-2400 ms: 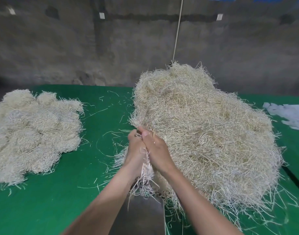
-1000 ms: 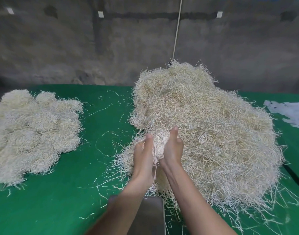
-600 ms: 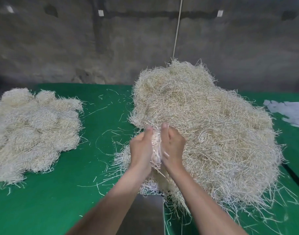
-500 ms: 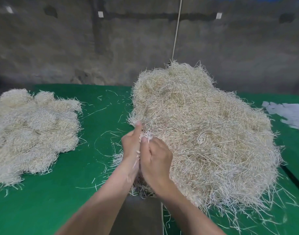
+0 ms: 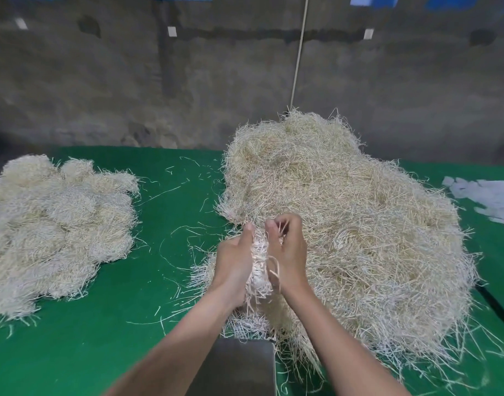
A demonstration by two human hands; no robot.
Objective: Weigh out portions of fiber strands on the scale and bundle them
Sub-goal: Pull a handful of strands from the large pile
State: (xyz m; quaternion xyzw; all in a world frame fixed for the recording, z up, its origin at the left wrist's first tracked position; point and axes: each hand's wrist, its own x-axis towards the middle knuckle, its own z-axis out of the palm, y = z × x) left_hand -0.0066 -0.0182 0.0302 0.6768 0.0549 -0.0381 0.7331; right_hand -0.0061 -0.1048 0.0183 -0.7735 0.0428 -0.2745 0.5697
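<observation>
— Two hands, one tuft: the left grip (image 5: 235, 261) cups the portion of strands (image 5: 259, 261) from the left, and the right grip (image 5: 289, 250) curls round it from the right. Both press in on it, over the near-left edge of the loose heap (image 5: 359, 224).
— How would you do it well?
— Tuck the strays in and level the ends. Then lower it onto the steel scale pan (image 5: 239, 367) at the near edge. The pan looks bare, though only part of it shows.
— And the stuff itself?
— Thin, pale, straw-like strands, stiff and springy. They tangle easily and shed onto the green counter (image 5: 102, 338). The pile of bundles (image 5: 53, 224) at the left sits in rounded, fluffy clumps.
</observation>
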